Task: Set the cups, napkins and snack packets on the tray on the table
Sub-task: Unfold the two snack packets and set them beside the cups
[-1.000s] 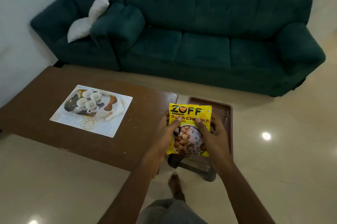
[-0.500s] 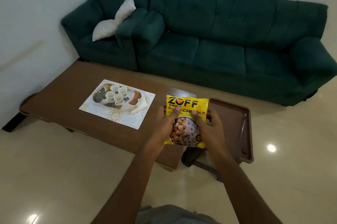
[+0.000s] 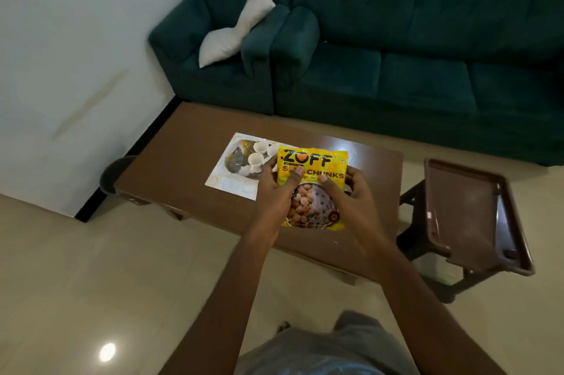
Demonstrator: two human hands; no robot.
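1. Person stands at the near long edge of a brown coffee table (image 3: 189, 157), both bare arms stretched out over it.
2. Yellow snack packet (image 3: 314, 173), "ZOFF" and "CHUNKS" printed on the front, held between both hands above the table's middle, face up toward the person; can't tell if its lower edge touches the tabletop.
3. Left hand (image 3: 276, 191) grips the packet's left edge, thumb on the front over the print, fingers curled behind.
4. Right hand (image 3: 351, 194) grips the right side, thumb pressed on the front, other fingers wrapped round the edge.
5. Tray (image 3: 232, 188) lies flat on the table left of centre, pale with a printed pattern; the packet and left hand cover its right part.
6. White cups (image 3: 259, 152) stand grouped on the tray's far half, at least three visible, just beyond the left hand's knuckles.
7. Napkins: can't pick them out for sure, hidden or blurred.
8. Brown plastic stool (image 3: 470, 209) stands on the floor beside the table's right end.
9. Dark green sofa (image 3: 412, 48) along the far wall, green armchair (image 3: 213, 48) to its left with a white cushion (image 3: 238, 29) leaning on the arm.
10. Grey clothing (image 3: 320, 350) of the person at the bottom edge.
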